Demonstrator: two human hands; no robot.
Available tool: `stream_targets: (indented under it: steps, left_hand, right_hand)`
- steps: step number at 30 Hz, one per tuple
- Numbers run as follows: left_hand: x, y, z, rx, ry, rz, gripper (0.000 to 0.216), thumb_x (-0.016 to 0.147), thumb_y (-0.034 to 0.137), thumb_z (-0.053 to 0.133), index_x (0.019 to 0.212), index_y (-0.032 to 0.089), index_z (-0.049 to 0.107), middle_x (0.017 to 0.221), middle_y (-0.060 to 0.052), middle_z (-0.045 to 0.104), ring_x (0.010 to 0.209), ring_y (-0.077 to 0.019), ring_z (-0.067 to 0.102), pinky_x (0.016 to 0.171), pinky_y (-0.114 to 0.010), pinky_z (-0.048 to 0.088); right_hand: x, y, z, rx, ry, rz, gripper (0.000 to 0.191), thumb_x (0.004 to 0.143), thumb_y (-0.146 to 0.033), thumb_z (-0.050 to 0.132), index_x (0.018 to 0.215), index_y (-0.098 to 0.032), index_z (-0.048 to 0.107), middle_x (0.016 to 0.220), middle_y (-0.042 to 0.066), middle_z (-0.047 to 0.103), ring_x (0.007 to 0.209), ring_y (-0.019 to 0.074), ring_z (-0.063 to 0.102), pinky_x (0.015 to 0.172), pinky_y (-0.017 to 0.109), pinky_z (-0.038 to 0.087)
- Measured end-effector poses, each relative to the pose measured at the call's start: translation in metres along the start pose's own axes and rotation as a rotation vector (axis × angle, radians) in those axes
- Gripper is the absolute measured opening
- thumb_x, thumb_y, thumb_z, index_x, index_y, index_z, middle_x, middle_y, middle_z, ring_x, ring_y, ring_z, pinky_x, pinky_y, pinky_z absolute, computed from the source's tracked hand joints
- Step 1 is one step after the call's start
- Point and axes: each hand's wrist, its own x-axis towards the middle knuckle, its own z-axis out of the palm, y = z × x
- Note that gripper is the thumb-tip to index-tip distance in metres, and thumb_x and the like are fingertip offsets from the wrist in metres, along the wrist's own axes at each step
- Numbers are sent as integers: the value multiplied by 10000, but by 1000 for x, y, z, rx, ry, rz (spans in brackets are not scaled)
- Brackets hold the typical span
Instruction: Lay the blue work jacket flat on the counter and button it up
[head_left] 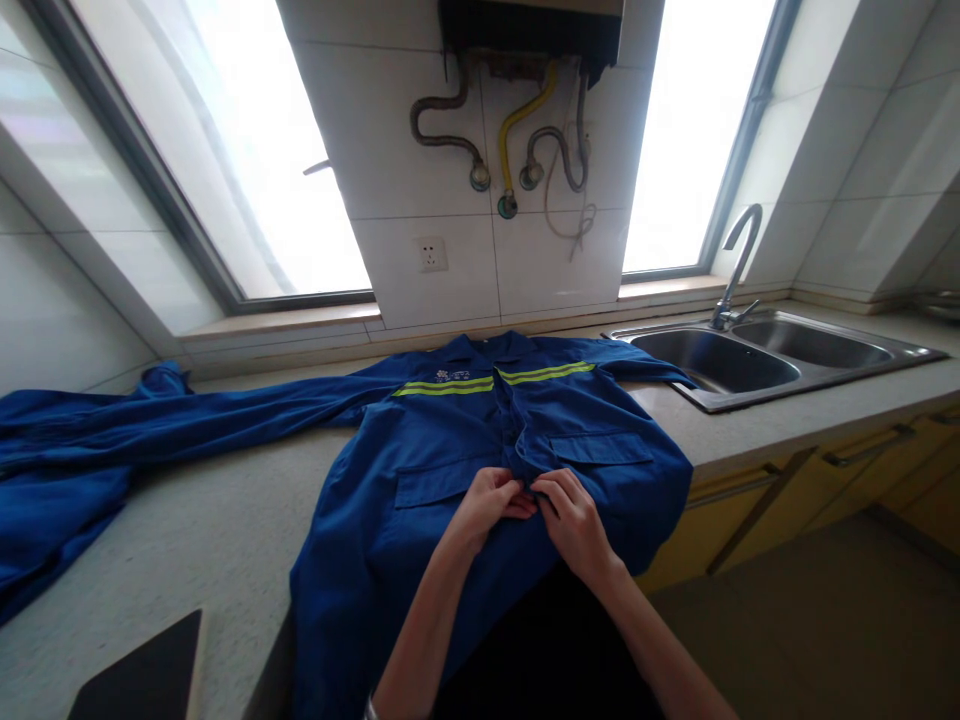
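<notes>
A blue work jacket (420,440) with yellow-green reflective stripes lies spread face up on the countertop, its collar toward the wall and its lower part hanging over the front edge. My left hand (491,500) pinches the front placket between the two flap pockets. Close beside it, my right hand (566,505) is closed on the other side of the same front opening. The fingertips almost meet, and whatever small part of the placket lies between them is hidden. One sleeve stretches left along the counter; the other reaches right to the sink's rim.
More blue cloth (60,480) lies at the left. A dark flat object (142,675) rests at the counter's near left. On the right is a steel double sink (712,400) with a faucet (739,265). Hoses and a socket (432,254) are on the wall; yellow cabinets (735,510) stand below.
</notes>
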Motion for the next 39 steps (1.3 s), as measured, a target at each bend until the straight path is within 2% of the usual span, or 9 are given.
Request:
stream_targets:
  steps: [7,13,16,23,30,39]
  left_hand:
    - [-1,3,0,-39,-34,-24,109,714,157,654,726,71,589,622,-80,639,545,-142,630,553,-219,531]
    - [-1,4,-4,-45,-69,-26,117,724,164,636,766,63,595,674,-105,659,606,-159,654,576,-213,536]
    - [-1,5,-4,-59,-39,-34,176,757,239,633,745,72,579,687,-121,665,640,-179,666,587,-224,541]
    - [-2,8,1,-53,24,-19,334,727,391,693,711,77,582,640,-98,653,595,-151,647,565,-208,538]
    - [0,5,6,-86,115,-1,160,743,208,664,682,94,570,590,-68,634,547,-154,634,513,-209,522]
    - [0,3,0,-198,53,27,125,747,173,663,707,63,616,626,-69,629,503,-114,597,525,-198,524]
  right_hand:
    - [-3,-1,-2,27,49,24,257,854,-55,453,1026,-199,579,960,68,572,909,165,537,818,327,481]
    - [-2,1,-2,-35,66,11,194,880,-85,437,946,-176,595,905,74,576,866,164,537,778,329,486]
    - [1,2,-3,-49,53,4,186,894,-105,425,905,-176,597,878,71,568,841,161,538,751,319,486]
    - [5,2,-4,-128,0,-19,217,891,-96,418,865,-178,617,859,68,559,822,158,521,730,302,473]
    - [6,0,-5,-173,-1,-116,229,873,-79,429,895,-170,638,870,72,567,820,152,513,724,293,474]
    - [2,-4,-8,-159,4,-140,213,867,-108,476,955,-193,651,896,77,591,846,168,551,747,321,490]
